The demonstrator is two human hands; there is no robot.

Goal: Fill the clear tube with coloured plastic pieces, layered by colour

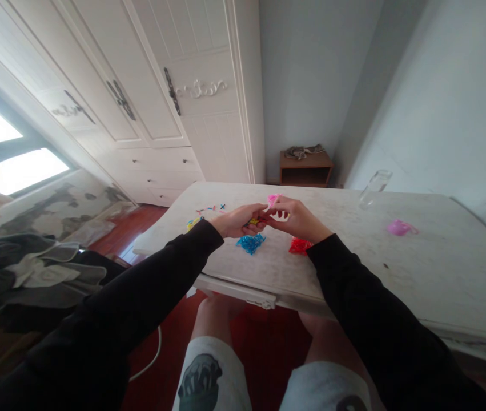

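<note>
My left hand (239, 220) is closed above the table, with a small yellow strip-like piece (253, 221) showing between its fingers. Fingertips of my right hand (294, 218) meet it in a pinch; what they grip is too small to make out. Just below lies a heap of thin blue strips (250, 244), and a red heap (299, 246) is beside my right wrist. A pink heap (274, 199) shows behind the hands. Partly covered by my left wrist is a yellow heap (193, 223). Several short coloured pieces, one a blue cross (223, 206), lie farther back.
The pale table (349, 268) has a clear glass (375, 187) at its back right and a pink-purple pouch-like item (400, 228) nearer. A white wardrobe (208, 131) stands behind. Dark clothes (45, 274) are piled at left; a low brown cabinet (305, 168) sits beyond the table.
</note>
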